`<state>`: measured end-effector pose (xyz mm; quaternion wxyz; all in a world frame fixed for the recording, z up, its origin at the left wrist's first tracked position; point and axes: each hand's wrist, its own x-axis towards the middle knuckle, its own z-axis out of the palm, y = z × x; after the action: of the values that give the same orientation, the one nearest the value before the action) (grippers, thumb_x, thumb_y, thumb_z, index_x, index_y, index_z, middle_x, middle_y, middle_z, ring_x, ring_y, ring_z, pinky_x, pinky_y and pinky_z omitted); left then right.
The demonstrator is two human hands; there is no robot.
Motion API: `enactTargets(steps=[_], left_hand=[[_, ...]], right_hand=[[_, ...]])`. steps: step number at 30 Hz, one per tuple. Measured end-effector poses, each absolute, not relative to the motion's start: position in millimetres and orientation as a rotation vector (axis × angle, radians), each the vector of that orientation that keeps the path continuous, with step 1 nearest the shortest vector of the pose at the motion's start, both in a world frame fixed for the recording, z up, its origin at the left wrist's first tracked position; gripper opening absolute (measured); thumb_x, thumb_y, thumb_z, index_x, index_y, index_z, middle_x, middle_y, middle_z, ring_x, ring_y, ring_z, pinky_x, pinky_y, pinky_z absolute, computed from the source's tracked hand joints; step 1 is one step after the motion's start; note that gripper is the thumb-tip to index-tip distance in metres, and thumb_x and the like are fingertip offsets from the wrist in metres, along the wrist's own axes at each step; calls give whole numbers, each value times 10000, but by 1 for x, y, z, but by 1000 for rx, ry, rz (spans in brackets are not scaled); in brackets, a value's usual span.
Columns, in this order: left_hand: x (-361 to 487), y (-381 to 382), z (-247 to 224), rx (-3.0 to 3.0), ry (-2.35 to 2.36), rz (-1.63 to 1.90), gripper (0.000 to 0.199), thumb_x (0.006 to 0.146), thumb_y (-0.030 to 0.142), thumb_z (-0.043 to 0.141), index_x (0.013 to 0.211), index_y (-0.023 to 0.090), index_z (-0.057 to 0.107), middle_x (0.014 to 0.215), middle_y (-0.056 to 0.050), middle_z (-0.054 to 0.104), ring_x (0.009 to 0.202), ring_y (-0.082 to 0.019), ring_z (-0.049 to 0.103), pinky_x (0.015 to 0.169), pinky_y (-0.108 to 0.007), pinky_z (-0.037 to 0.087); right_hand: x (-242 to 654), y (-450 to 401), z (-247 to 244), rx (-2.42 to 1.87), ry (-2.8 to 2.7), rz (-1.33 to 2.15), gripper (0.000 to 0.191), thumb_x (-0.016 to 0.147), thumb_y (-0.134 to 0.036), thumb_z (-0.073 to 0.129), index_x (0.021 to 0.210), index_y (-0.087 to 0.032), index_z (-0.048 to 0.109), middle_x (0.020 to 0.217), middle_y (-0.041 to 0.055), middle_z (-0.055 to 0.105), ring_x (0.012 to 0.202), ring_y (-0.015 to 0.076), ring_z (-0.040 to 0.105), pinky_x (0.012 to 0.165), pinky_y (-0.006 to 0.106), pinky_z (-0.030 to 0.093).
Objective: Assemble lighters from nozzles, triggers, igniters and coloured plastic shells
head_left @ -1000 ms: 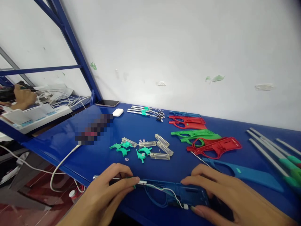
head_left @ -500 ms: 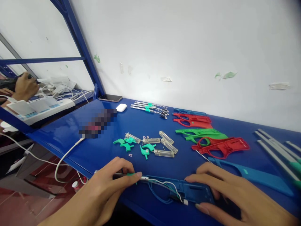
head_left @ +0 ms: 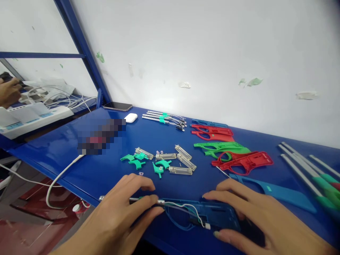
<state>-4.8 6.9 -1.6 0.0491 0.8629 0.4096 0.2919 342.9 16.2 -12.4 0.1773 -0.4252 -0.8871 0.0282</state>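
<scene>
A blue lighter-handle half (head_left: 220,211) lies open side up at the table's front edge, with white and green wires (head_left: 195,209) and a black part with a white tip in its hollow. My left hand (head_left: 132,209) pinches its narrow end, where a metal tube (head_left: 134,199) enters the shell. At the wide end, the thumb and fingers of my right hand (head_left: 247,212) grip the shell from both sides. Beyond my hands lie several green triggers (head_left: 136,163) and clear fuel tanks (head_left: 180,170). Next to my right hand is another blue handle half (head_left: 289,197).
Red handle halves (head_left: 247,163) and green ones (head_left: 220,148) lie right of centre. Wired metal tubes (head_left: 159,117) lie at the back; longer rods (head_left: 300,170) at right. A phone (head_left: 117,106), white case (head_left: 131,118) and cable (head_left: 58,173) are left. Another person's hand (head_left: 10,92) shows far left.
The view has shifted slightly, moving the table items leftward. My left thumb and fingers have changed position at the tube's end; my right hand stays at the shell's wide end.
</scene>
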Motion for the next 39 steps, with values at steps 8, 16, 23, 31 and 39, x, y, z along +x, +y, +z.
enactTargets(steps=[8,16,23,31,39], left_hand=[[25,19,2,2677,1083,904,217,1103,264,491,1169,272,698,1021,-55,734,887,-219,680,841,-378,622],[33,22,-3,2591,1138,877,148,1054,238,571,1067,278,713,997,-40,710,799,-207,676,744,-368,622],[35,25,-4,2590,1129,907,222,1099,235,507,1016,270,710,958,-29,709,788,-195,674,739,-339,611],[37,25,-3,2673,1118,882,228,1114,255,481,1057,254,701,945,-38,721,797,-212,681,745,-362,602],[42,29,0,2633,1058,898,274,1105,215,491,968,234,727,897,-40,699,770,-171,670,732,-295,609]], right_hand=[[324,11,-6,-1079,-2596,110,297,1037,-478,665,1308,-359,697,1228,20,727,1162,236,722,1068,427,600],[315,11,-6,-1051,-2527,218,187,1108,-329,556,1164,-315,733,1113,-9,773,1031,184,748,971,334,606],[318,8,-14,-1076,-2508,165,224,1137,-322,480,1198,-321,695,1109,-33,783,1043,179,764,981,334,615],[334,11,-20,-1032,-2580,126,322,1034,-235,661,1323,-374,696,1196,-35,796,1073,188,784,949,291,647],[325,13,-13,-984,-2541,68,268,1046,-217,645,1230,-384,747,1137,-57,811,1008,153,794,893,225,636]])
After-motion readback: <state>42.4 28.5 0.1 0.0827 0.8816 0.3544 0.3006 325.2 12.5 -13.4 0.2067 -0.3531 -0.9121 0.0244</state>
